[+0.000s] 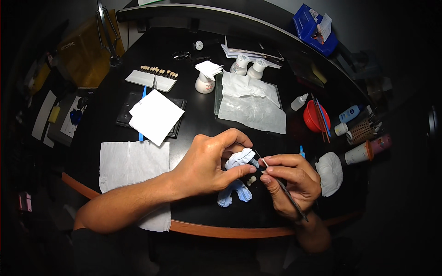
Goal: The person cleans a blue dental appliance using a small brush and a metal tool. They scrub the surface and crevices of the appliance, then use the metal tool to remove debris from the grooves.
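My left hand [205, 158] is closed round a pale blue-white dental cast [239, 158], the thumb and fingers gripping its sides. In my right hand [294, 181] is a thin metal dental instrument [289, 197], held like a pen. Its fine tip points up toward the right side of the cast; whether it touches cannot be made out. A tiny pale piece shows by the right fingertips, too small to name. Below the hands, a horseshoe-shaped blue dental cast [235, 193] lies on the black table, with a small tooth-coloured piece [251, 181] beside it.
Left: paper towel [133, 163], white pad [157, 117], tooth shade guide [152, 80]. Behind: white jar [205, 84], two white bottles [248, 66], tissue [251, 110] on a glass slab. Right: red bowl [314, 117] with brushes, dropper bottle [299, 102], crumpled tissue [329, 175], patterned cup [359, 152].
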Action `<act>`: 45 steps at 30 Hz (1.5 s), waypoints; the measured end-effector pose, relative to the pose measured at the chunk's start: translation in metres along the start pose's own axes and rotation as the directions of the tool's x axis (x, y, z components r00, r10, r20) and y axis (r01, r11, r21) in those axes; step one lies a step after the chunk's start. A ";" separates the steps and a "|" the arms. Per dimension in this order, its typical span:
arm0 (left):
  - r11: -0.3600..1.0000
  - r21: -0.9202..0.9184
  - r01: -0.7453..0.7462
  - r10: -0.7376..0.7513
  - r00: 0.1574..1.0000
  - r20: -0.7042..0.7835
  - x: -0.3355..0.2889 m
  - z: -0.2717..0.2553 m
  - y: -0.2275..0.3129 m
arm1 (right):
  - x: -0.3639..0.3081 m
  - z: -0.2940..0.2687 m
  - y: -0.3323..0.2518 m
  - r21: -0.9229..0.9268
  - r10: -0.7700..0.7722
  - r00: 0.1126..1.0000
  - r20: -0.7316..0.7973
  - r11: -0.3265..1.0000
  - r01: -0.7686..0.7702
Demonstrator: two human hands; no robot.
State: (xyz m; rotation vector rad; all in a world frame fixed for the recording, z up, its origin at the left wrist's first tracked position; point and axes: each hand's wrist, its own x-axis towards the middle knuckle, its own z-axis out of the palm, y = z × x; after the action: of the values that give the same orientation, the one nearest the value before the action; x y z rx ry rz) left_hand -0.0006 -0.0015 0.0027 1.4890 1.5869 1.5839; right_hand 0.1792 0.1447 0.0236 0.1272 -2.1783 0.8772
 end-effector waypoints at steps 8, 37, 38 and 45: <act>0.995 0.056 -0.079 0.079 0.997 -0.001 -0.001 0.000 0.000 | -0.003 0.009 -0.004 0.039 -0.034 0.999 0.007 0.999 0.034; 0.990 0.109 -0.090 0.095 0.995 -0.041 -0.004 0.006 0.005 | -0.003 0.006 -0.002 -0.030 -0.017 1.000 -0.014 0.999 0.016; 0.989 0.110 -0.095 0.100 0.994 -0.040 -0.005 0.006 0.006 | -0.003 0.006 -0.004 -0.032 -0.017 1.000 -0.016 0.999 0.016; 0.988 0.126 -0.093 0.100 0.994 -0.048 -0.009 0.007 0.003 | -0.007 0.009 -0.005 -0.031 0.000 1.000 -0.002 1.000 0.000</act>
State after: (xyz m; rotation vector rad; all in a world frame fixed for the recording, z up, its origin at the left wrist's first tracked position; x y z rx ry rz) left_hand 0.0096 -0.0073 0.0008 1.6233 1.6943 1.6171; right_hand 0.1803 0.1342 0.0167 0.1114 -2.1885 0.8428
